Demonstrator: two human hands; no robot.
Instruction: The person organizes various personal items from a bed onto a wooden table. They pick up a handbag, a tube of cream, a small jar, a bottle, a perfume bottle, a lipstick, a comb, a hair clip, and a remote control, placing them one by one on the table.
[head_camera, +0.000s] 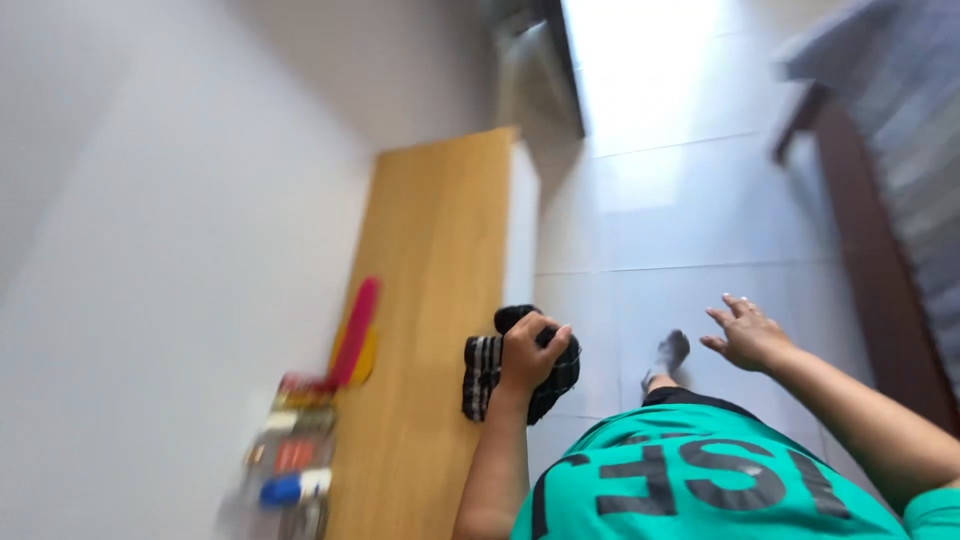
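My left hand (530, 352) is closed around a bundle of dark cloth with white stripes (484, 372), held at the right edge of a long wooden shelf top (440, 290). My right hand (748, 335) hangs apart over the tiled floor with fingers spread and nothing in it. My green shirt with dark lettering (690, 480) fills the lower middle, and a foot in a grey sock (668, 356) shows below on the floor.
Pink and yellow flat items (354, 335) and several small bottles (290, 460) lie along the shelf top next to the white wall (150, 250). Pale floor tiles (680, 180) stretch ahead. A dark wooden bed frame (870, 250) with grey bedding runs along the right.
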